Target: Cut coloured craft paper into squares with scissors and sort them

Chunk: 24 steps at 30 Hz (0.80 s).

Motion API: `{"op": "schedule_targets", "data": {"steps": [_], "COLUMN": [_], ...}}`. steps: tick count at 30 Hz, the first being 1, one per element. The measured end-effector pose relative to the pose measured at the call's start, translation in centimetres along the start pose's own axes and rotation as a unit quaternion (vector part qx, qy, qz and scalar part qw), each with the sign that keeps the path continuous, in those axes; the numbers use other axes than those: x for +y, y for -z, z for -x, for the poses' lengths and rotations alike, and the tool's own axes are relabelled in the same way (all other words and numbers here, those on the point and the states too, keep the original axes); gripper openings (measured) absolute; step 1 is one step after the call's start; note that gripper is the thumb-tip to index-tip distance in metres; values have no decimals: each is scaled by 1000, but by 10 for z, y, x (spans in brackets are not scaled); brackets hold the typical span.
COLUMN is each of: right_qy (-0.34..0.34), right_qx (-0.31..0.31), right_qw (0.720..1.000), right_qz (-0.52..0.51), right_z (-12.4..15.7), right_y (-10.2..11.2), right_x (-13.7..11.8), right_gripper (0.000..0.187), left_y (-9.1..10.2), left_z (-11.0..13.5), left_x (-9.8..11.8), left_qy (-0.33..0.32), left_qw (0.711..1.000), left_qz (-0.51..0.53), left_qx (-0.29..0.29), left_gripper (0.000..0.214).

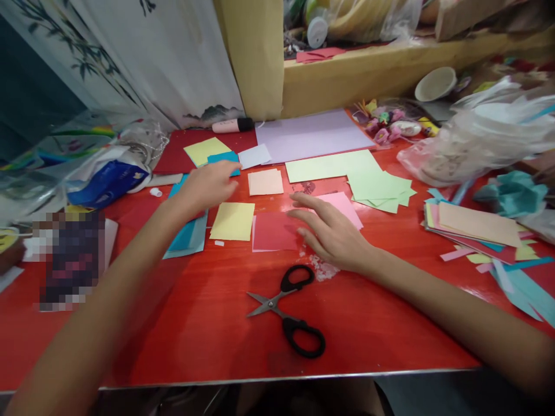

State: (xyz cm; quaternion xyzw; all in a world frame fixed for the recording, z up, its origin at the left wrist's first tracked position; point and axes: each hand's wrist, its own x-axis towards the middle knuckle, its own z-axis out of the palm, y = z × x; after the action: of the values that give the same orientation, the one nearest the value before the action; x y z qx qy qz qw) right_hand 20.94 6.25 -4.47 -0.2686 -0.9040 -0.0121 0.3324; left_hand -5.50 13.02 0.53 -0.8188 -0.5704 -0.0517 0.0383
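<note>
My left hand [208,186], a little blurred, reaches over the blue paper sheets [187,236], fingers stretched out and thumb apart. Its fingertips are at a small blue paper square [223,157]; whether they touch it I cannot tell. My right hand [332,234] is spread, palm down, at the right edge of a red paper square [277,232], with pink paper [340,207] behind its fingers. Yellow [233,221] and peach [266,182] squares lie between the hands. Black-handled scissors [271,304] rest with blades parted near the front.
Light green papers [377,186] and a lavender sheet [312,136] lie farther back, near a pink marker [232,125]. On the right are stacked paper strips [477,224] and plastic bags [472,138]. A blue packet [108,182] stands left. The table's front edge [269,379] runs below.
</note>
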Motion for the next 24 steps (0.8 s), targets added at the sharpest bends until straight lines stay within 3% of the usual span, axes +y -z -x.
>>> {"op": "schedule_targets", "data": {"steps": [2,5,11,20,24], "right_qy": [-28,-49,-58,-51,-44], "right_qx": [12,13,9,8,12], "right_qw": [999,998,998,998,998], "right_qz": [-15,-36,-25,-35,-34], "right_z": [0,0,-1,-1,-1], "right_y": [0,-1,0,0,-1], "right_x": [1,1,0,-1,-1], "right_gripper": [27,26,25,26,27], "left_y": [7,4,-14,-12,-10], "left_z": [24,54,65,62,62], "left_x": [29,63,72,72,83], "left_qy": [-129,-199,-209,-214,-184], "left_qw": [989,974,974,973,981], "left_qz": [56,71,59,60,23], "left_qx": [-39,-84,-70,-68,-58], "left_gripper": [35,45,45,41,42]}}
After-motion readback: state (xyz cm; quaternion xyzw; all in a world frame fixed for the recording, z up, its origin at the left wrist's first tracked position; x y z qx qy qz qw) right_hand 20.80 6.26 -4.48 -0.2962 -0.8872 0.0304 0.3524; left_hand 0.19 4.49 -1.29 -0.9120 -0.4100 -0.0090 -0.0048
